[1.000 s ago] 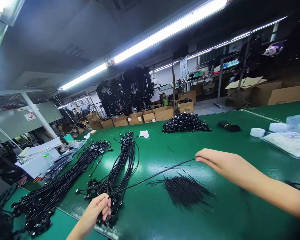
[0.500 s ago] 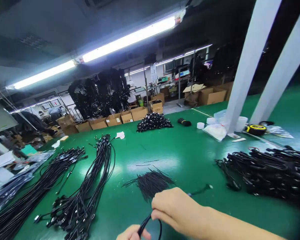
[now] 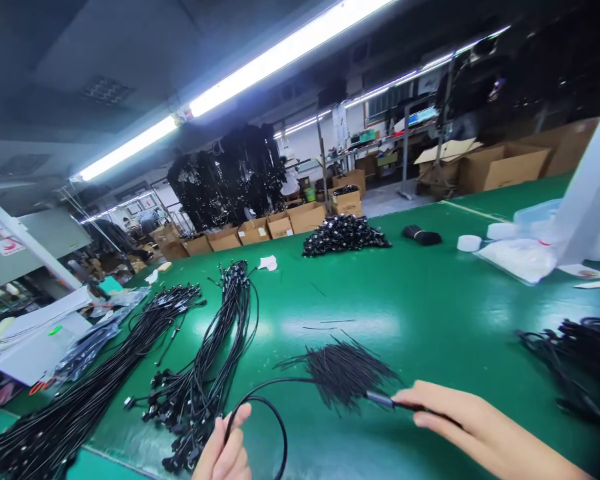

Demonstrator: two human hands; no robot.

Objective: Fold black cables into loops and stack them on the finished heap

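Observation:
My left hand (image 3: pixel 225 448) is closed round a black cable (image 3: pixel 282 437), which curves in a loose loop beside my fingers. One stretch of it runs right toward the pile of short black wire ties (image 3: pixel 343 373). At the right, my right hand (image 3: pixel 455 417) pinches a black cable end, from which a dark grey connector (image 3: pixel 380 399) points left, over the edge of that pile. Whether both hands hold the same cable I cannot tell. Left of my left hand lies a bundle of black cables (image 3: pixel 215 337) with connectors at both ends.
Another long cable bundle (image 3: pixel 115 363) stretches along the green table (image 3: pixel 420 307) at left. A heap of black connectors (image 3: pixel 345 235), a tied black coil (image 3: pixel 421 235) and white tape rolls (image 3: pixel 469 243) stand farther back. More black cables (image 3: pixel 580 367) lie at right, near a white post (image 3: pixel 587 180).
My hands have moved apart, left hand to the left and right hand to the right. The cable between them has opened into a wider loop, and the view has turned left.

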